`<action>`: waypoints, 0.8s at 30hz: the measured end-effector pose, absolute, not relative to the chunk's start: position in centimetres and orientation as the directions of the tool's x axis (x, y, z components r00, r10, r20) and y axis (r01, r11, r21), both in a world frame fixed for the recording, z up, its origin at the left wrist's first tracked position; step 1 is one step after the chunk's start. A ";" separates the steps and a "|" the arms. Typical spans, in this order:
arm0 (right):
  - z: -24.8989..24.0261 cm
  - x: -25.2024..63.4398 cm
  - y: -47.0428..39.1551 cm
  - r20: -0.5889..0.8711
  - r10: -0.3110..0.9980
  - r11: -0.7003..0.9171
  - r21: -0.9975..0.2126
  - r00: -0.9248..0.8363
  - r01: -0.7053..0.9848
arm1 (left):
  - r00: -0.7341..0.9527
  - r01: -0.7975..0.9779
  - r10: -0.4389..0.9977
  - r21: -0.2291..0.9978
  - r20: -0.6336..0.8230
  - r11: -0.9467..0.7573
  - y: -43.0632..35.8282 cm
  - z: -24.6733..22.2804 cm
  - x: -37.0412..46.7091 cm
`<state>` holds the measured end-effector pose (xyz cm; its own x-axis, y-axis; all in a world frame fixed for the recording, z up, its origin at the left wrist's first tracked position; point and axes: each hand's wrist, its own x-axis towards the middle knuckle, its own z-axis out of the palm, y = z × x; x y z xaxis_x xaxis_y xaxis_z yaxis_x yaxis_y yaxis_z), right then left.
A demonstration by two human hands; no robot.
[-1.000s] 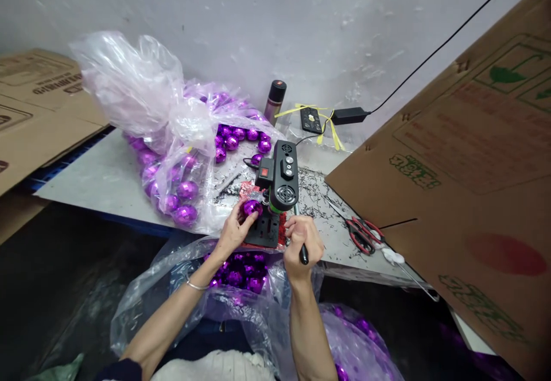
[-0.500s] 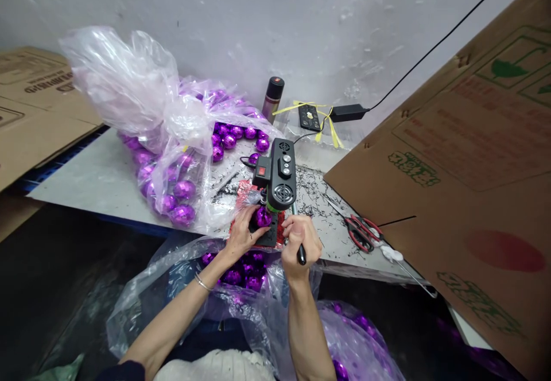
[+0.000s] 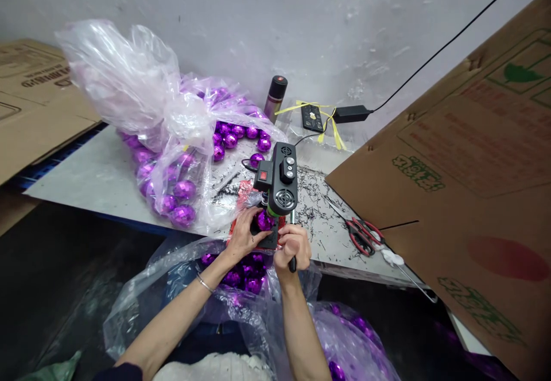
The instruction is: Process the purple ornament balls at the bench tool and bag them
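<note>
A shiny purple faceted ball sits under the head of a small black bench drill press. My left hand has its fingers and thumb curled round the ball's near left side, against the dark base. My right hand is wrapped round the drill press lever, whose black grip sticks out below the fist. Red plastic shows around the base. The drill head hides the top of the ball and the tip of the bit.
Clear plastic bags of purple balls cover the table's left; another open bag lies across my lap. Red-handled scissors lie on the right, beside a large cardboard box. A spray can and power adapter stand behind.
My right hand has moved left and slightly down with the lever, closer to the drill press base. My left hand stays on the ball. The whole view has shifted slightly.
</note>
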<state>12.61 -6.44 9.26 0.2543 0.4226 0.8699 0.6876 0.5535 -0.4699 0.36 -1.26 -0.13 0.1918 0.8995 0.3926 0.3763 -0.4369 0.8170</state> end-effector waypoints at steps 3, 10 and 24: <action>8.8 12.6 -6.3 0.869 0.418 0.558 -0.476 0.265 0.680 | 0.188 0.365 0.891 0.813 0.414 -0.455 -1.3 -0.3 0.4; 8.7 12.7 -6.3 0.873 0.405 0.579 -0.474 0.271 0.663 | 0.179 0.369 0.895 0.816 0.408 -0.446 -1.4 -0.5 0.6; 8.5 12.6 -5.9 0.885 0.373 0.578 -0.456 0.277 0.677 | 0.196 0.392 0.887 0.796 0.418 -0.462 -1.3 -0.3 0.6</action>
